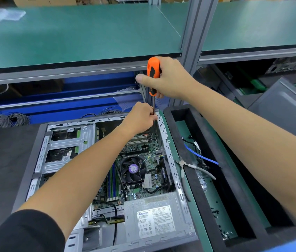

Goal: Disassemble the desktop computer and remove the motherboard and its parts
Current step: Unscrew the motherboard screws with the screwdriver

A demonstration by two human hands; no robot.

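Observation:
An open desktop case lies flat on the bench, with the motherboard inside, a black CPU fan at its middle and a silver power supply at the near end. My right hand grips the orange and black handle of a screwdriver, held upright over the case's far right corner. My left hand pinches the thin metal shaft lower down, just above the case rim. The screwdriver's tip is hidden behind my left hand.
A black foam tray stands right of the case, holding a blue cable, side cutters and loose screws. A grey side panel leans at the far right. A green shelf overhangs the bench; coiled cables lie at the back left.

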